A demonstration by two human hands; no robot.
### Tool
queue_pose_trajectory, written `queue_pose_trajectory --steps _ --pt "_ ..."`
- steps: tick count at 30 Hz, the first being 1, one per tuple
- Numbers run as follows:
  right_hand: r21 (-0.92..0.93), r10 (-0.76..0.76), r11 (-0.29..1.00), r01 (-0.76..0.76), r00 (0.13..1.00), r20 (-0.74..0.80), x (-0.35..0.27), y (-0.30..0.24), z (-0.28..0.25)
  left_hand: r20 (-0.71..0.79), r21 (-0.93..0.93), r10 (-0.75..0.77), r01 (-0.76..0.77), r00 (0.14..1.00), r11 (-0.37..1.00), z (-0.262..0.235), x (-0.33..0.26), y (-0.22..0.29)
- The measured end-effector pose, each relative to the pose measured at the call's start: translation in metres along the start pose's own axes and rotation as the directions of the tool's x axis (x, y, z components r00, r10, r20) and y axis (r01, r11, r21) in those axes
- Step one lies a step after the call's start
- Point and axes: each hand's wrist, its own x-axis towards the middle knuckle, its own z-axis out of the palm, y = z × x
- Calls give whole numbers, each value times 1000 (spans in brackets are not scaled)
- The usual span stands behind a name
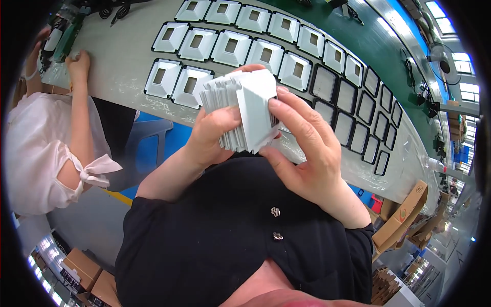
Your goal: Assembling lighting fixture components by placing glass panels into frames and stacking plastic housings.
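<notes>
1. Stack: lower part covered by left hand and right hand.
2. Cartons: cut off at rim.
3. Far shelving: too small to tell.

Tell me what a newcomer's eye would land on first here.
The stack of white reflectors, gripped by the left hand and right hand at centre. Behind it, rows of white reflectors and black frames cover the table. A co-worker sits at left.

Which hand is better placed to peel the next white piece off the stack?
Probably the right hand: its fingers lie on the stack's front piece, while the left hand cradles the stack from behind.
</notes>
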Motion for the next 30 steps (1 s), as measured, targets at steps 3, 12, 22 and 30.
queue_pose_trajectory --steps 3,12,22,30 --pt "-218 -150 966 140 988 -33 5 7 -3 -28 -5 -16 16 999 1000 -1 -1 5" --pt "-65 -47 997 48 999 23 0 9 2 -99 91 -118 128 988 988 -12 -7 2" --pt "-151 157 979 -138 980 124 1 31 -21 -170 -23 33 -37 985 999 -38 -30 15" --pt "-380 249 919 -105 901 356 6 47 12 -254 42 84 -76 964 996 -49 -47 16"
